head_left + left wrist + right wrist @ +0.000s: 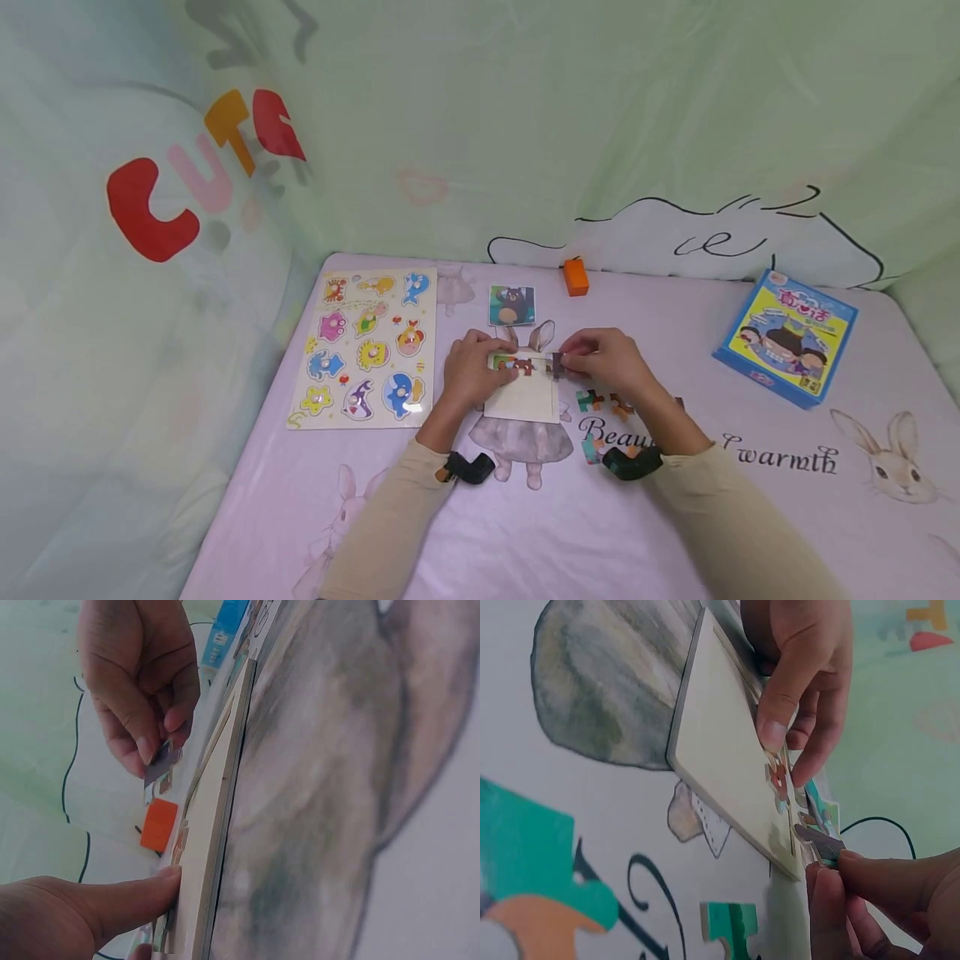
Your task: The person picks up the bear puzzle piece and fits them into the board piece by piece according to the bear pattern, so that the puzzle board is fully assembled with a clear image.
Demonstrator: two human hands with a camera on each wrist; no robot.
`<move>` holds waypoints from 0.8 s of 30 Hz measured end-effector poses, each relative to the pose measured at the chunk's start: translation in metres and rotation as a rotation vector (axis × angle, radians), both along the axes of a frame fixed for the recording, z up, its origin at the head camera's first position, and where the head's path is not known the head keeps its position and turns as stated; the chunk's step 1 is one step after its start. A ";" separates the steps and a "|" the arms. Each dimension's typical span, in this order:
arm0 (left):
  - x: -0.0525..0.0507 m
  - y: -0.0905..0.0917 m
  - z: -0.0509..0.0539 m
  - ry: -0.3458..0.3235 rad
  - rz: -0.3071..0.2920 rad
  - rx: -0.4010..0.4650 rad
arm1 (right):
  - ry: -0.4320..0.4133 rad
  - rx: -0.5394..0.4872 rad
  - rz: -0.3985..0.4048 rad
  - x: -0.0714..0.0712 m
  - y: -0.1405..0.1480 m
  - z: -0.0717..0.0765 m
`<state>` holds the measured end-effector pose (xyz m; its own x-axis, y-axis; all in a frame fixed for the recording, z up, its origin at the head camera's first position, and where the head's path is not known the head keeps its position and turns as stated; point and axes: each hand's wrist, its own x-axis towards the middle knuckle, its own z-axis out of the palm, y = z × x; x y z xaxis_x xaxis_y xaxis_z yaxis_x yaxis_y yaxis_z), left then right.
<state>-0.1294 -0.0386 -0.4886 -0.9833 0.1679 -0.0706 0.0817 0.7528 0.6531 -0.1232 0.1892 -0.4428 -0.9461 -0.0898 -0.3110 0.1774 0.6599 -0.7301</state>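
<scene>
A pale wooden puzzle board point(521, 402) lies in front of me, with a few joined jigsaw pieces point(517, 365) along its far side. My left hand point(472, 373) grips the board at its far left, the thumb point(146, 896) lying on top beside those pieces. Between the thumb and fingers of my right hand point(611, 360) a dark jigsaw piece point(819, 841) is pinched, at the board's far right corner. Right of the board, loose jigsaw pieces point(588, 401) in green and brown are scattered, partly covered by the right forearm.
Behind the board lies a square bear picture point(512, 306), with an orange block point(576, 277) farther back. An animal knob puzzle point(363, 350) occupies the left side. A blue and yellow box point(787, 337) stands at the right. Curtains hang behind the table.
</scene>
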 end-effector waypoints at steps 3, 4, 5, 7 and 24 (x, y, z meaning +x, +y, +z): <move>0.000 0.000 0.001 -0.002 0.001 0.001 | -0.029 -0.013 -0.012 -0.002 -0.005 -0.002; 0.000 0.000 0.002 -0.002 0.002 0.000 | -0.040 -0.018 -0.016 -0.002 -0.007 -0.002; 0.000 0.000 0.002 -0.003 0.002 0.001 | -0.052 -0.022 -0.023 -0.003 -0.009 -0.003; 0.001 0.000 0.003 -0.004 0.001 0.001 | -0.069 -0.024 -0.033 -0.004 -0.012 -0.004; 0.001 0.000 0.003 0.001 0.000 0.005 | -0.068 0.033 -0.048 -0.010 -0.022 -0.010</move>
